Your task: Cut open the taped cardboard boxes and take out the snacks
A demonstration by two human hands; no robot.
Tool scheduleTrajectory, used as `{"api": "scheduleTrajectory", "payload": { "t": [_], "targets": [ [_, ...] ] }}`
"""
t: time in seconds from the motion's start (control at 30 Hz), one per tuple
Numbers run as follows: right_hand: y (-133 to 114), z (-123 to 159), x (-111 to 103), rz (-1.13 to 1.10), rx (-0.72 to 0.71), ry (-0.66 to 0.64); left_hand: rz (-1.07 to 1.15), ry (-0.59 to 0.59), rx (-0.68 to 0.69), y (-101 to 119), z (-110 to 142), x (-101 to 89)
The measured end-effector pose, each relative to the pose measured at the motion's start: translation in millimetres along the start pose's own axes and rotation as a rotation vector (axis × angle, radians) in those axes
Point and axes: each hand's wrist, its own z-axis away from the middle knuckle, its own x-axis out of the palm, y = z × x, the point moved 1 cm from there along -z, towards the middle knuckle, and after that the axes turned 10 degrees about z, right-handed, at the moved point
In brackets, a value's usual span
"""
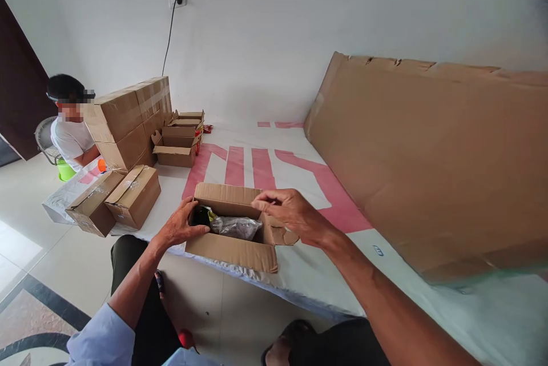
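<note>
An open small cardboard box (233, 250) sits on the white and red sheet (257, 166) in front of me. Inside it lies a dark item beside something wrapped in clear plastic (235, 226). My left hand (180, 226) grips the box's left end, thumb on the rim, fingers down its side. My right hand (289, 210) hovers over the box's right end, fingertips pinched together near the back flap; I cannot make out anything between them.
A large flat cardboard sheet (428, 155) leans against the wall on the right. Stacked sealed boxes (128, 120), open small boxes (177, 146) and two sealed boxes (115, 197) stand at the left. A person (71, 126) sits behind them.
</note>
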Motion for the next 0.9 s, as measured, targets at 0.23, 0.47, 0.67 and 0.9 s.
{"api": "scheduleTrajectory", "payload": {
  "t": [0.23, 0.47, 0.67, 0.9],
  "targets": [
    [-17, -6, 40, 0.661, -0.067, -0.360, -0.043, -0.019, 0.009, 5, -1, -4.8],
    [-28, -12, 53, 0.801, -0.116, -0.434, -0.047, -0.028, -0.010, 0, 0, -5.4],
    [-13, -10, 44, 0.542, -0.084, -0.283, 0.003, -0.014, 0.004, -1, -5, -5.0],
    [-22, -27, 2, 0.252, -0.080, -0.129, 0.115, 0.039, 0.024, 0, -6, -7.3]
  ]
}}
